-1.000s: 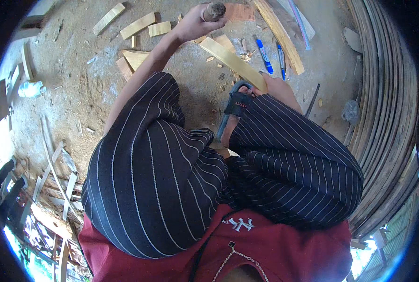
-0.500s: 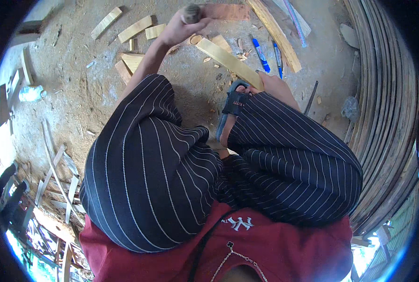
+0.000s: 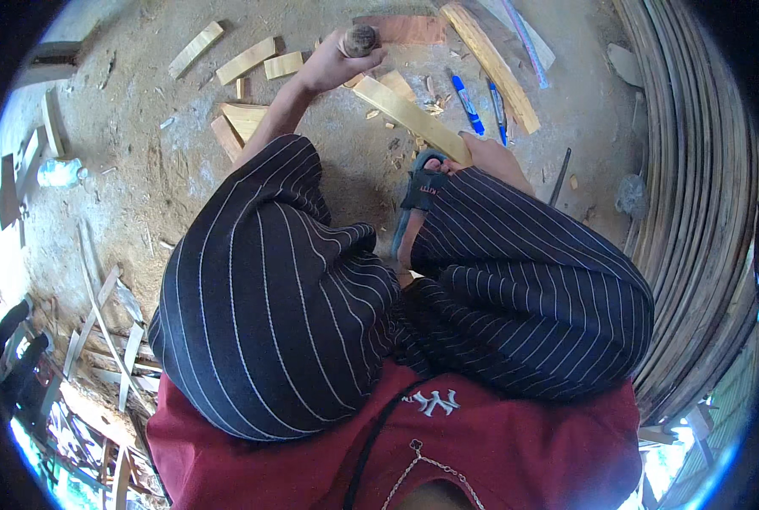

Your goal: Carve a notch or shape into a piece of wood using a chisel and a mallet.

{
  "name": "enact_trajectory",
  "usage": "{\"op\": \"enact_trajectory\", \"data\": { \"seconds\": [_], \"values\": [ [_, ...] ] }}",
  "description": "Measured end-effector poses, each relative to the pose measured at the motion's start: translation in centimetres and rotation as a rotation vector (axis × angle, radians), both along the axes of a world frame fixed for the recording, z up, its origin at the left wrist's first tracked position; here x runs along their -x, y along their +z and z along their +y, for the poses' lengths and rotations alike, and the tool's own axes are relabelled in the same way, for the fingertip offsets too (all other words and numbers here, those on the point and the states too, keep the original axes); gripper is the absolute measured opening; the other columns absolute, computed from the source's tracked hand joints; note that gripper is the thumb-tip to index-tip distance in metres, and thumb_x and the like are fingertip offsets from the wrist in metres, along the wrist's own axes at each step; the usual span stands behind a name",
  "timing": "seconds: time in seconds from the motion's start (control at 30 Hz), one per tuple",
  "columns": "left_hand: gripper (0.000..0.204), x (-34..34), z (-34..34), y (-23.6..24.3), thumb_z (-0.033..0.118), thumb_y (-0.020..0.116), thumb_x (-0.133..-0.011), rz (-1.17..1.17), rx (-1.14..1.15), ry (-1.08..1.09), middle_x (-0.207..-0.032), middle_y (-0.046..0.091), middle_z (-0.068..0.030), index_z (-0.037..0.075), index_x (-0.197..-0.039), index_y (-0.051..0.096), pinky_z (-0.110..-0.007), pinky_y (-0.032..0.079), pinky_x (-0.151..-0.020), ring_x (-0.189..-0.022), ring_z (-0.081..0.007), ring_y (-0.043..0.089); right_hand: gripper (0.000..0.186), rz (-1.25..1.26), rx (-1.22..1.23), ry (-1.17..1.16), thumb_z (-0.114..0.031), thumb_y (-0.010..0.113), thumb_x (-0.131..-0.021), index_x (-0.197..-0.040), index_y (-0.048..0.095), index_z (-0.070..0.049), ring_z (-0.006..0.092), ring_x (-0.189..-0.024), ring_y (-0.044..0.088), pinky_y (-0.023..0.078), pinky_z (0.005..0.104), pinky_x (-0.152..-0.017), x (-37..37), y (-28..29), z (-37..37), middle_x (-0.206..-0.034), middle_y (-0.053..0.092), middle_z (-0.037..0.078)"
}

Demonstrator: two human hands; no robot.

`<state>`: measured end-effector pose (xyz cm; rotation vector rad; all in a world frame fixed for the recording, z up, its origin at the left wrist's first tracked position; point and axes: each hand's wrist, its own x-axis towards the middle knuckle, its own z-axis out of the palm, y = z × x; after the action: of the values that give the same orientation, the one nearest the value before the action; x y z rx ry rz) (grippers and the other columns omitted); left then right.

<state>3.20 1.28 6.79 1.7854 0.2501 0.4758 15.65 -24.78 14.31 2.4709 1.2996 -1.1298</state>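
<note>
My left hand (image 3: 338, 66) is wrapped round the thick, round wooden handle (image 3: 360, 40) of a tool, seen nearly end-on. The rest of that tool is hidden beneath the hand. Close by my right foot, my right hand (image 3: 494, 155) grips the near end of a pale, slightly curved wooden block (image 3: 413, 117), which slants away to the far left. My right fingers show only in part, and my trouser leg covers the forearm. A reddish-brown flat board (image 3: 405, 30) lies just beyond the left hand.
Several cut wood pieces (image 3: 247, 61) lie at the far left. Two blue markers (image 3: 468, 104) rest beside a long rough wood strip (image 3: 491, 68). A dark narrow blade-like piece (image 3: 560, 176) lies right of my hand. Long stacked boards (image 3: 694, 170) line the right side.
My left hand has moved slightly right and nearer with the wooden handle. The right hand keeps its grip on the pale block. The whole view has shifted a little.
</note>
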Motion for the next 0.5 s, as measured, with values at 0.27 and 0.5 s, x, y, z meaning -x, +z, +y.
{"op": "enact_trajectory", "data": {
  "seconds": [0.27, 0.5],
  "values": [
    [0.019, -1.8, 0.6, 0.8, 0.019, 0.063, -0.084, -0.035, 0.046, -0.057, -0.068, 0.052, 0.0029, 0.002, -0.081, 0.056, -0.024, 0.041, -0.061, -0.066, -0.0066, 0.046, 0.042, 0.138, -0.084, -0.028, -0.031, 0.066, -0.076, -0.106, 0.058, -0.003, 0.0302, -0.085, 0.061, 0.046, 0.0364, -0.076, -6.4, 0.9, -2.1, -0.091, 0.063, 0.019],
    [0.022, -0.7, 0.4, 0.5, 0.021, 0.065, -0.081, 0.140, 0.067, 0.003, -0.066, 0.054, -0.0005, 0.001, -0.079, 0.057, -0.028, 0.043, -0.059, -0.063, -0.0087, 0.047, 0.047, 0.071, -0.626, -0.241, -0.030, 0.065, -0.080, -0.114, 0.051, -0.001, 0.0132, -0.084, 0.055, 0.045, 0.0301, -0.074, -4.9, 12.7, 1.1, -0.090, 0.062, 0.012]
  ]
}}
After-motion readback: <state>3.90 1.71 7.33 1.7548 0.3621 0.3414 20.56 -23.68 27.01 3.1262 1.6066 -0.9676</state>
